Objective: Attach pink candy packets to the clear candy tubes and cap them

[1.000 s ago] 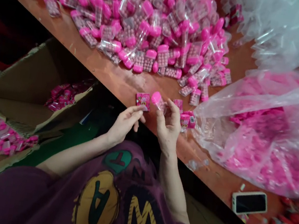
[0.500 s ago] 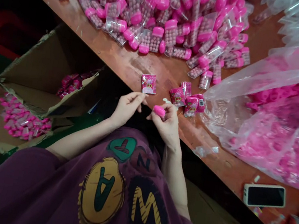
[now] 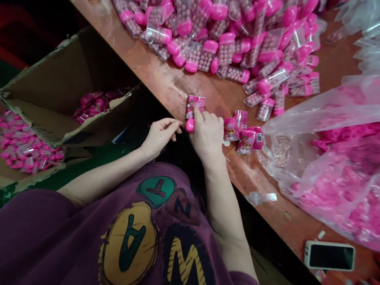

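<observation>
My right hand (image 3: 207,135) reaches over the table edge, its index finger on a small pink printed packet (image 3: 194,104) lying flat. A glossy pink cap (image 3: 190,125) pokes out from under that hand, held at its thumb side; whether a tube is attached is hidden. My left hand (image 3: 160,137) hovers just off the edge, thumb and fingertips pinched together, and whatever may be between them is too small to make out. Several similar pink packets (image 3: 243,134) lie right beside my right hand.
Beyond lies a heap of clear tubes with pink caps (image 3: 206,54), filled with pink balls. A plastic bag of pink pieces (image 3: 351,162) and a phone (image 3: 332,256) lie right. At left, open cardboard boxes (image 3: 56,79) hold pink packets. The table edge (image 3: 123,63) runs diagonally.
My right hand has moved forward and left, turned palm down, and put its index finger on the single packet. The pink cap has moved with it. My left hand has barely moved.
</observation>
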The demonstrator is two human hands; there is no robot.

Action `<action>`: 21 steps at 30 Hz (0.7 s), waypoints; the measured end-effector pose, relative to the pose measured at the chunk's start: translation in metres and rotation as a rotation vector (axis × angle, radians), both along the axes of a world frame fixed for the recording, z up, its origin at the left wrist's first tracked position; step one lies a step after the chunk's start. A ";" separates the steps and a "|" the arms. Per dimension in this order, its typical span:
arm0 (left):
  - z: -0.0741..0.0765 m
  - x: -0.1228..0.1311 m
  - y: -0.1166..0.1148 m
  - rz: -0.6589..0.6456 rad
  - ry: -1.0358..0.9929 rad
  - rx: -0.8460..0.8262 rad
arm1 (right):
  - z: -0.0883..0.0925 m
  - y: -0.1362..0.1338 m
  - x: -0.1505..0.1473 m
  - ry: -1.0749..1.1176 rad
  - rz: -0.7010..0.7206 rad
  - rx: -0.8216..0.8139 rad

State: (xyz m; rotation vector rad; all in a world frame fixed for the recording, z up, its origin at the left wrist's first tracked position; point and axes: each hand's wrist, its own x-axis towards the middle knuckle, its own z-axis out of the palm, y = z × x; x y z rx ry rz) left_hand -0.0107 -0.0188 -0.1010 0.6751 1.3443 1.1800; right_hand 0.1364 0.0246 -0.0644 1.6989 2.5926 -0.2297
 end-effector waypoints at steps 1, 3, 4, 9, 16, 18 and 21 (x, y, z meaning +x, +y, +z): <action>0.000 -0.001 0.001 0.003 -0.005 -0.007 | -0.002 -0.001 -0.001 -0.011 0.006 0.013; -0.001 -0.001 0.001 0.006 -0.018 -0.019 | -0.008 -0.001 0.000 -0.025 0.017 0.039; -0.001 0.000 0.002 0.005 -0.024 -0.025 | -0.012 -0.001 0.001 -0.026 0.020 0.053; 0.000 0.001 0.000 -0.005 -0.057 -0.041 | -0.028 0.000 0.011 0.021 0.028 0.136; 0.006 0.003 0.004 -0.084 -0.197 -0.016 | -0.030 -0.028 0.019 0.183 0.001 0.161; 0.008 0.003 0.004 -0.104 -0.223 -0.040 | -0.029 -0.043 0.019 0.242 -0.016 0.123; 0.011 0.002 0.001 -0.067 -0.213 -0.077 | -0.027 -0.063 0.023 0.480 -0.141 0.081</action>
